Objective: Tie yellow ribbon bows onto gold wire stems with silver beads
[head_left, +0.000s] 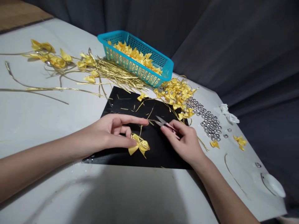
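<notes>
The yellow bow (140, 146) is pinched beneath the left hand (109, 132), against the thumb tip, its two pointed tails spreading downward. The ribbon has a smooth, satiny sheen, and shiny gold cord (140, 131) loops across its middle and rises from it in a thin strand. The left hand's index finger is stretched straight toward the right hand, with the other fingers curled in.

The right hand (184, 141) is closed around small scissors (161, 121), their slim, pointed metal blades slightly parted and aimed at the left index fingertip. Thin gold strands lie near both; whether the blades touch one cannot be told.

Under the hands is a flat black mat (163, 158) strewn with short gold clippings, on a smooth white table (23, 124). Just beyond the hands, a bundle of stiff, glossy gold cords (121, 77) lies beside a turquoise plastic basket (102, 37), its walls a lattice of holes, holding many loose yellow bows (133, 53). Beyond the right hand are a heap of corded bows (177, 90) and a scatter of rounded, mirror-like silver beads (211, 124). Past the left hand, more bows (54, 59) trail long cords. Dark folded fabric (210, 40) hangs behind.
</notes>
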The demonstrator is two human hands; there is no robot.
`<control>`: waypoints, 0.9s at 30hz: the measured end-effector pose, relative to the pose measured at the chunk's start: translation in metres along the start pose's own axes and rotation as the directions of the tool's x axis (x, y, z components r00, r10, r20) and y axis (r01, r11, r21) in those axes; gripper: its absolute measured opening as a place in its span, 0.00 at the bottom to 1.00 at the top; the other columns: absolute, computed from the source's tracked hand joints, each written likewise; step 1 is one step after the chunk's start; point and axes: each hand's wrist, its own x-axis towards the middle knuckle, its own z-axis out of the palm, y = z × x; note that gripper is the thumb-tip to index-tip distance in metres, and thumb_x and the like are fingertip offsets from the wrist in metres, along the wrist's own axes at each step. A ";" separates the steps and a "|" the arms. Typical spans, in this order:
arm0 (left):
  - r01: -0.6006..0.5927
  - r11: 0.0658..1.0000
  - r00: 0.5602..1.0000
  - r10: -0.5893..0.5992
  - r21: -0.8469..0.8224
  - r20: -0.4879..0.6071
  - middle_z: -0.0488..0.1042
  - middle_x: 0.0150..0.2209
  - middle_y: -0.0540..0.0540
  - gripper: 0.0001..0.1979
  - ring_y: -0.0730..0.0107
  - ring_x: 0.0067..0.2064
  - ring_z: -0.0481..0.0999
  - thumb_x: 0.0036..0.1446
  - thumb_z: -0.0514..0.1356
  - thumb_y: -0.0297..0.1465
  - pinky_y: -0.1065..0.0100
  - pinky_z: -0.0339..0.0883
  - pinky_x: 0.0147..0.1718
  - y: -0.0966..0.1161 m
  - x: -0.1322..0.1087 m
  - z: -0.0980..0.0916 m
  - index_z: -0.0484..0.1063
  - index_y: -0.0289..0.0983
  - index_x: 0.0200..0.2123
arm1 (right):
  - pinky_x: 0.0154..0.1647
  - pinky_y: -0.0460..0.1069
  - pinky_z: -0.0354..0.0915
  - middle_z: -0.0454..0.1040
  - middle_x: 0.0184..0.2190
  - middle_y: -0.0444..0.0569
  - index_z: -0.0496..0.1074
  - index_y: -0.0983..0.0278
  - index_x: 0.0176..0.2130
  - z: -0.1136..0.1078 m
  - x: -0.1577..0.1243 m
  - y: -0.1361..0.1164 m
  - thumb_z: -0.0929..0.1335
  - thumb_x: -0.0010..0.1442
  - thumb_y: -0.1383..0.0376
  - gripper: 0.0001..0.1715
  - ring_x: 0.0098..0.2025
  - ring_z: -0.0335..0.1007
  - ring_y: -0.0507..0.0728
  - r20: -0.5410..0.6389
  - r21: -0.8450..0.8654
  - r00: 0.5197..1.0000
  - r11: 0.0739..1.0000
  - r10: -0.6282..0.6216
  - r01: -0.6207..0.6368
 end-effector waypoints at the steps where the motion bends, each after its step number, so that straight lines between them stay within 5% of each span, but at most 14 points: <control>1: -0.002 1.000 1.000 0.002 -0.001 -0.002 0.61 0.21 0.58 0.27 0.81 0.21 0.58 0.48 0.65 0.25 0.76 0.52 0.19 0.000 0.000 0.000 0.70 0.40 0.54 | 0.23 0.46 0.47 0.56 0.18 0.40 0.58 0.63 0.23 0.000 0.002 0.002 0.65 0.59 0.52 0.22 0.21 0.51 0.49 -0.026 -0.155 0.999 0.987 -0.040 0.036; 5: -0.052 0.998 0.999 0.052 0.045 0.013 0.62 0.22 0.57 0.30 0.80 0.21 0.57 0.50 0.65 0.27 0.76 0.52 0.20 -0.002 0.000 -0.002 0.67 0.45 0.57 | 0.34 0.51 0.58 0.69 0.33 0.52 0.66 0.63 0.32 0.001 0.003 0.001 0.67 0.58 0.58 0.11 0.36 0.64 0.59 -0.103 -0.427 0.958 0.882 -0.268 0.200; 8: -0.064 0.993 0.998 0.062 0.103 0.022 0.60 0.24 0.57 0.31 0.81 0.22 0.56 0.52 0.64 0.28 0.77 0.51 0.21 -0.003 -0.001 -0.001 0.63 0.50 0.59 | 0.35 0.50 0.60 0.69 0.33 0.51 0.67 0.63 0.34 0.005 -0.007 -0.013 0.67 0.59 0.63 0.05 0.36 0.64 0.57 -0.221 -0.262 0.898 0.910 -0.381 0.321; 12: -0.046 0.992 0.996 0.037 0.119 0.076 0.59 0.26 0.57 0.31 0.83 0.22 0.55 0.54 0.62 0.29 0.77 0.51 0.22 -0.003 -0.003 0.004 0.61 0.51 0.61 | 0.26 0.46 0.57 0.67 0.27 0.45 0.71 0.63 0.36 0.017 -0.026 -0.031 0.68 0.59 0.65 0.04 0.26 0.60 0.51 -0.088 0.080 0.922 0.920 -0.377 0.384; 15: -0.019 0.992 0.993 0.004 0.123 0.119 0.61 0.26 0.57 0.29 0.81 0.23 0.60 0.54 0.62 0.30 0.76 0.56 0.25 -0.004 -0.003 0.006 0.63 0.47 0.60 | 0.22 0.45 0.54 0.66 0.26 0.44 0.74 0.63 0.37 0.028 -0.032 -0.034 0.67 0.61 0.65 0.05 0.23 0.56 0.49 -0.001 0.179 0.941 0.926 -0.338 0.333; 21: -0.018 0.977 0.996 -0.001 0.210 0.091 0.66 0.28 0.53 0.21 0.74 0.29 0.68 0.53 0.63 0.34 0.73 0.64 0.30 -0.004 -0.004 0.009 0.72 0.40 0.51 | 0.21 0.45 0.50 0.58 0.21 0.41 0.72 0.66 0.30 0.031 -0.031 -0.032 0.66 0.59 0.68 0.07 0.22 0.52 0.47 -0.038 0.293 0.958 0.914 -0.284 0.282; 24: -0.007 0.949 1.000 0.003 0.314 0.013 0.66 0.25 0.52 0.18 0.75 0.26 0.64 0.52 0.63 0.42 0.75 0.58 0.23 -0.002 -0.006 0.014 0.76 0.39 0.43 | 0.19 0.44 0.47 0.54 0.21 0.39 0.69 0.66 0.28 0.026 -0.029 -0.033 0.66 0.58 0.65 0.09 0.20 0.48 0.47 0.021 0.464 0.992 0.880 -0.126 0.102; 27: -0.130 0.894 0.987 0.158 0.430 -0.030 0.70 0.33 0.49 0.13 0.77 0.26 0.63 0.54 0.61 0.41 0.76 0.56 0.21 -0.002 -0.008 0.018 0.77 0.40 0.39 | 0.19 0.44 0.45 0.55 0.20 0.39 0.65 0.65 0.27 0.024 -0.023 -0.033 0.65 0.58 0.60 0.12 0.20 0.46 0.46 0.132 0.634 0.989 0.762 0.063 -0.133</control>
